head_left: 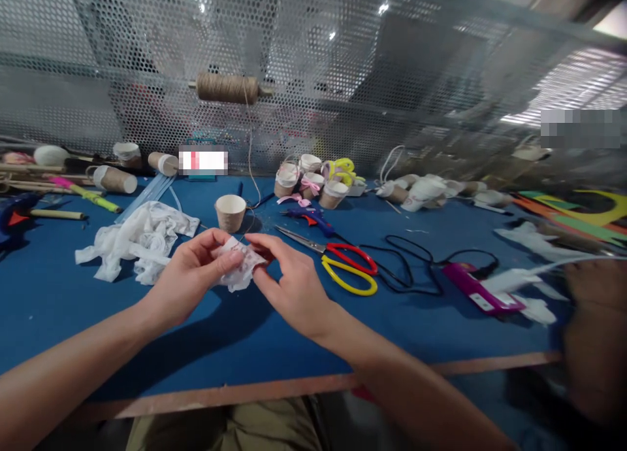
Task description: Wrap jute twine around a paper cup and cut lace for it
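My left hand (191,268) pinches a small piece of white lace (238,280) between thumb and fingers, above the blue table. From the other side my right hand (294,274) grips the lace's edge, its thumb below and index finger above. Just beyond my fingers stands a paper cup wrapped in twine (231,214), upright with its mouth up. Down from a horizontal spool of brown twine (228,88) runs a strand to near this cup. Left of my hands lies a crumpled heap of white lace (134,238).
Scissors with red and yellow handles (350,268) lie to the right, near a blue glue gun (309,221) and a purple power strip (480,291). Several decorated cups (311,184) cluster behind. A perforated metal screen (323,65) closes off the back; coloured sheets (582,209) lie far right.
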Motion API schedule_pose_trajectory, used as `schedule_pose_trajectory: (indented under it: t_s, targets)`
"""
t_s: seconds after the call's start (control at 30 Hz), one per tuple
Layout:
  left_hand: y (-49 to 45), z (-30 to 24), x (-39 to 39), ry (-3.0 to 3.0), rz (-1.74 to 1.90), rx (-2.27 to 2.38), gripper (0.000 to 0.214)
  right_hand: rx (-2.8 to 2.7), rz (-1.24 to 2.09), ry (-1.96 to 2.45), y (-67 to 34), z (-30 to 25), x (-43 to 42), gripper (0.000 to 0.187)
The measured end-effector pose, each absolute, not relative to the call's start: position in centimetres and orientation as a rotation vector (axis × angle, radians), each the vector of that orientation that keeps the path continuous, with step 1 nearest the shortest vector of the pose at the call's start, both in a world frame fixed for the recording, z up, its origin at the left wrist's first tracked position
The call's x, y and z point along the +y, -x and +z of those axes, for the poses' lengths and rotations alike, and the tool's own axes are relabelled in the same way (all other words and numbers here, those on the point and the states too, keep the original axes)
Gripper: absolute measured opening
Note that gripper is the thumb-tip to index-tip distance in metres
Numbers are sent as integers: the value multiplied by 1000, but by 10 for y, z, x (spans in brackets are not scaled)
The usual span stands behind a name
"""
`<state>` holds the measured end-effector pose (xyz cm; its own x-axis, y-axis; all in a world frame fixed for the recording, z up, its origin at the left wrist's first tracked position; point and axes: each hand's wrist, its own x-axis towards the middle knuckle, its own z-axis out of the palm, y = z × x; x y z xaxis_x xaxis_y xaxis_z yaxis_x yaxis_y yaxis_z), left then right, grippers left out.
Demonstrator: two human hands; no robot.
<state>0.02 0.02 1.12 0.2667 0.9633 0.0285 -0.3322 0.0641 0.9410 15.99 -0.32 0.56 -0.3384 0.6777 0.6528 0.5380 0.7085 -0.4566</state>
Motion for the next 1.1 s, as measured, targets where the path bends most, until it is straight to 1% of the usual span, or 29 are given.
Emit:
schedule_pose_trajectory:
  t_s: [0.13,0.23,0.33,0.4,0.47,0.53,0.6,0.67,0.77,0.83,0.9,0.97,1.03,1.07,1.1]
  targets:
    - [-4,21,-10,-1231,1185,763,18,-1997,88,832,-160,10,-6,41]
    - [-7,23,-11,-1319,1177,821,21,-2011,-22,763,-161,8,-6,38]
    - [-6,18,-4,-1451,1125,900,24,-2004,-11,793,-162,5,-3,33]
    - [1,12,6,-1708,1052,944,25,-1968,45,838,-165,5,1,31]
    - [14,4,18,-2121,895,1059,29,-1896,109,878,-169,7,3,31]
    - [31,-5,31,-2486,741,1259,21,-1787,164,910,-174,11,5,29]
    - [50,-14,43,-2653,588,1428,8,-1671,198,934,-179,16,6,24]
    - [69,-22,51,-2656,556,1563,9,-1561,186,944,-185,18,8,20]
    - [93,-29,59,-2524,737,1682,16,-1394,143,933,-192,19,11,16]
    - [105,-27,62,-2491,763,1783,17,-1320,116,928,-195,18,13,16]
    - [109,-19,62,-2493,685,1839,14,-1365,107,926,-196,16,14,18]
    - [101,-4,57,-2511,636,1790,7,-1504,135,905,-193,14,14,21]
    - [80,17,46,-2552,592,1523,26,-1623,173,867,-189,12,13,23]
    - [65,27,40,-2523,659,1380,37,-1659,176,856,-187,11,12,24]
    - [50,36,34,-2447,709,1243,43,-1690,167,850,-185,10,11,25]
